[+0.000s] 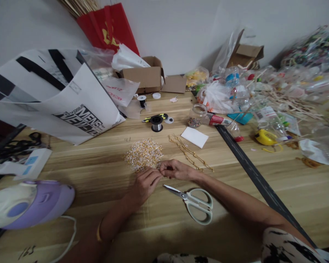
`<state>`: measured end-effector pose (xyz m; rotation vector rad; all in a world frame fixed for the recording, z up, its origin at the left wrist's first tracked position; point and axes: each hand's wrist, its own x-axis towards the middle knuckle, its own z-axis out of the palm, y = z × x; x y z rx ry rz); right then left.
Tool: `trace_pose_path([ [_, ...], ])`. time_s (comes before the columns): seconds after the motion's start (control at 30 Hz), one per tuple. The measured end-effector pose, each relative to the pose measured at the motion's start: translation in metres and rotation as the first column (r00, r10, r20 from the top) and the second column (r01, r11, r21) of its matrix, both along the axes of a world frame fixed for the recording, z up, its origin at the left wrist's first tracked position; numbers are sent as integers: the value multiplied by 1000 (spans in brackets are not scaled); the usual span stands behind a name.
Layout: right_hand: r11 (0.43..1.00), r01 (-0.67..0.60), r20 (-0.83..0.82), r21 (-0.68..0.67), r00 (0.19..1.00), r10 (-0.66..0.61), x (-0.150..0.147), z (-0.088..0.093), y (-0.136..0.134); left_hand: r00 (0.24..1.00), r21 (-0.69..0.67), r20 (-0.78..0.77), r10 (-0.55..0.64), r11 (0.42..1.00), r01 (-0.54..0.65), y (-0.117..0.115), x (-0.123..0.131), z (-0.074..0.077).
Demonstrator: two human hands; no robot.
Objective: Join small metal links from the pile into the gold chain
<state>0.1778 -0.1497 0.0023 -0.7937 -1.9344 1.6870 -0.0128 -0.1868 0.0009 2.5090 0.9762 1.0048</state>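
Note:
My left hand point(148, 184) and my right hand point(177, 170) meet fingertip to fingertip at the front edge of a pile of small gold and clear beads point(144, 153). Both are closed in a pinch. What lies between the fingers is too small and too hidden to name. A faint thin strand point(146, 212) hangs below my left hand. Scissors point(190, 201) with pale handles lie just in front of my right hand, blades slightly apart. Beyond that hand a gold beaded chain point(190, 155) is laid out in a long loop.
A spool of silver wire point(157, 124) stands behind the beads, and a white card point(194, 137) lies right of it. Plastic bottles point(233, 78) and a yellow tape measure point(265, 137) crowd the right. At left are a large paper bag point(79, 109) and a purple-and-white appliance point(44, 204).

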Motion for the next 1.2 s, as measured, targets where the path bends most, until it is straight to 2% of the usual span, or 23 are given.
trace_pose_path([
  [0.17,1000,-5,22,9,1000,5,1,-2,1,999,-47,-45,-8,999,6,1,0,2],
  [0.3,997,14,24,-77,1000,-12,1,-1,1,997,-205,45,56,978,-45,4,0,2],
  [0.43,984,66,10,-166,998,-65,1,0,3,972,-450,120,202,884,-129,8,-1,0],
  [0.53,981,77,-14,-181,997,-80,2,-1,5,945,-554,184,271,823,-128,11,-1,-2],
  [0.67,983,84,7,-164,996,-84,4,-4,9,907,-592,250,338,795,-134,13,-2,-5],
  [0.87,988,61,29,-141,998,-57,7,-5,11,840,-588,405,362,806,-64,16,-4,-11],
  [1.03,997,36,13,-72,999,-35,8,-5,11,815,-633,425,393,773,-43,16,-3,-3],
  [1.2,999,52,72,13,996,-53,8,-6,12,818,-679,410,403,734,-21,15,-3,2],
])
